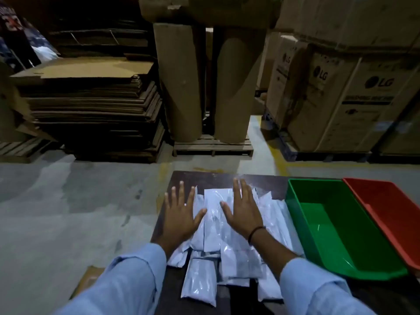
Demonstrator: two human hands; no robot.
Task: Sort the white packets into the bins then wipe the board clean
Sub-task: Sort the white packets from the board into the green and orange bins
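Presently both hands lie flat and open on the white packets (pixel 212 226), left hand (pixel 180 214) and right hand (pixel 244 211) gripping nothing, seemingly steadying the heap on the tabletop (pixel 181 178); green bin (pixel 295 201) and red bin (pixel 354 187) stand empty alongside.

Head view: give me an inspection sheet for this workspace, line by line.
Surface: dark board, mostly covered by packets.
Job's things: pile of white packets unsorted; green bin and red bin side by side at the right, both look empty.
Clutter: nothing seen.
Grippers: left hand and right hand lie flat, fingers spread, on the pile; neither grasps anything.
Cables: nothing seen.
Surroundings: flattened cardboard stack, cardboard rolls on a pallet, LG cartons, concrete floor.
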